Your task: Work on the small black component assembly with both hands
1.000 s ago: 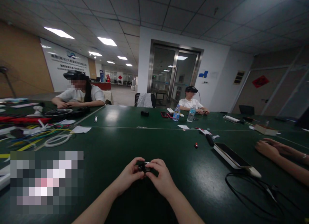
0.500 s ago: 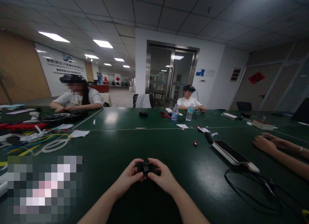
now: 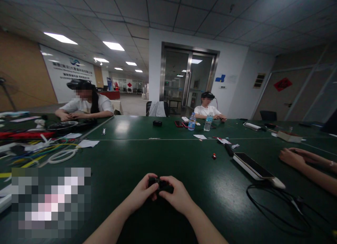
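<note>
Between both hands, low in the centre of the head view, is a small black block-like object point(image 3: 165, 188); its kind is too dark to make out. My left hand point(image 3: 143, 193) grips its left end, the thumb lying over the top. From the right, my right hand point(image 3: 177, 193) pinches it with thumb and curled fingers. Both hands are just over the green table point(image 3: 121, 174), and the fingers hide much of the object. A similar black piece point(image 3: 157, 123) lies farther back on the table.
To the right are a small red item point(image 3: 214, 156), a white device with a dark screen point(image 3: 252, 165), black cable point(image 3: 250, 198) and a co-worker's hands point(image 3: 295, 158). Two bottles point(image 3: 207, 122) stand farther back. Tangled wires point(image 3: 61, 155) lie left. Two people sit across the table.
The black object has been turned in my hands, showing a longer dark side. My left thumb has moved up onto it. The camera view has shifted slightly.
</note>
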{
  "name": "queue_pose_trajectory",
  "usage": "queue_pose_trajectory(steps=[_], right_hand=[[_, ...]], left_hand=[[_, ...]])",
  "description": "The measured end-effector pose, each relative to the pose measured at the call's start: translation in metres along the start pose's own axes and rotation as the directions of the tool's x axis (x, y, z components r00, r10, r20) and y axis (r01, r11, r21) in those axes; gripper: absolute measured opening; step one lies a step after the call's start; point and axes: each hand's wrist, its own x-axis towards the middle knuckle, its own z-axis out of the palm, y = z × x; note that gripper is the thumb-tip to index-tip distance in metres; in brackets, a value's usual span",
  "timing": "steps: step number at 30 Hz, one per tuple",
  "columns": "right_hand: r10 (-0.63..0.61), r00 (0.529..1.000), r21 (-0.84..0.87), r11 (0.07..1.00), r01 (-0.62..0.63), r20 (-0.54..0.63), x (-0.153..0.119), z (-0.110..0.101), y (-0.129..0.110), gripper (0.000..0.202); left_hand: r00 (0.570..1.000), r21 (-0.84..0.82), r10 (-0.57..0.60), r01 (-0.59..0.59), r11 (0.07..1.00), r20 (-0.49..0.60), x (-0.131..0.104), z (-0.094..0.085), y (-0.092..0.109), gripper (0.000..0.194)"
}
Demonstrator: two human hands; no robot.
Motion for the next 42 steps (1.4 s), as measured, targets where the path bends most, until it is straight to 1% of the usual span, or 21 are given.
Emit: queue_pose_trajectory(steps=[3, 7, 11, 13, 17, 19, 23, 25, 28, 31, 34, 36, 38, 42], right_hand=[[-0.006, 1.0, -0.014, 1.0, 0.006, -0.003, 0.0, -0.001, -0.001, 0.039], [-0.035, 0.999, 0.0, 0.999, 0.035, 0.022, -0.001, -0.003, -0.005, 0.036], [-0.026, 1.0, 0.006, 1.0, 0.026, 0.015, -0.001, -0.004, -0.004, 0.037], [-0.002, 1.0, 0.0, 1.0, 0.002, -0.001, -0.001, -0.005, -0.001, 0.038], [0.067, 0.998, 0.029, 0.997, -0.066, -0.023, 0.002, -0.006, 0.006, 0.039], [0.075, 0.997, 0.048, 0.996, -0.074, -0.021, 0.003, -0.006, 0.008, 0.039], [0.04, 0.999, 0.046, 0.998, -0.039, -0.027, 0.002, -0.008, 0.005, 0.04], [-0.015, 0.999, 0.036, 0.999, 0.016, -0.041, 0.001, -0.008, 0.002, 0.038], [-0.096, 0.994, 0.029, 0.995, 0.097, -0.052, 0.0, -0.008, -0.001, 0.028], [-0.092, 0.995, 0.027, 0.995, 0.094, -0.046, 0.001, -0.007, 0.0, 0.022], [-0.094, 0.995, 0.019, 0.995, 0.095, -0.044, 0.002, -0.005, 0.004, 0.022], [-0.097, 0.994, 0.005, 0.995, 0.097, -0.04, 0.004, -0.005, 0.007, 0.023], [-0.087, 0.996, -0.006, 0.996, 0.087, -0.033, 0.005, -0.006, 0.009, 0.022], [-0.064, 0.998, 0.007, 0.998, 0.064, 0.021, 0.011, -0.007, 0.012, 0.027]], left_hand=[[1.0, 0.007, -0.012, 0.012, 1.0, -0.005, -0.001, 0.001, 0.003, 0.032], [0.999, 0.009, -0.04, 0.04, 0.999, -0.033, -0.001, 0.001, 0.002, 0.03], [0.998, -0.062, -0.044, 0.042, 0.997, -0.034, -0.001, -0.001, 0.0, 0.028], [0.999, -0.099, -0.035, 0.033, 0.995, -0.015, -0.002, -0.002, 0.0, 0.032], [1.0, -0.143, -0.006, 0.01, 0.99, 0.03, -0.006, -0.003, 0.003, 0.05], [0.999, -0.145, 0.003, 0.003, 0.989, 0.044, -0.006, -0.003, 0.005, 0.05], [0.998, -0.125, 0.008, 0.0, 0.992, 0.06, -0.005, -0.002, 0.004, 0.04], [0.998, -0.125, 0.011, -0.002, 0.992, 0.065, -0.004, -0.002, 0.003, 0.04], [0.996, -0.13, 0.022, -0.011, 0.991, 0.083, -0.004, -0.003, 0.002, 0.041], [0.995, -0.115, 0.019, -0.008, 0.993, 0.097, -0.003, -0.004, 0.001, 0.042], [0.997, -0.095, 0.022, -0.015, 0.995, 0.079, -0.003, -0.003, 0.001, 0.041], [0.998, -0.087, 0.037, -0.033, 0.996, 0.043, -0.002, -0.001, 0.0, 0.04], [0.999, -0.102, 0.038, -0.035, 0.994, 0.028, 0.0, 0.0, -0.001, 0.039], [0.999, -0.146, 0.015, -0.019, 0.989, -0.028, 0.003, 0.0, -0.001, 0.036]])
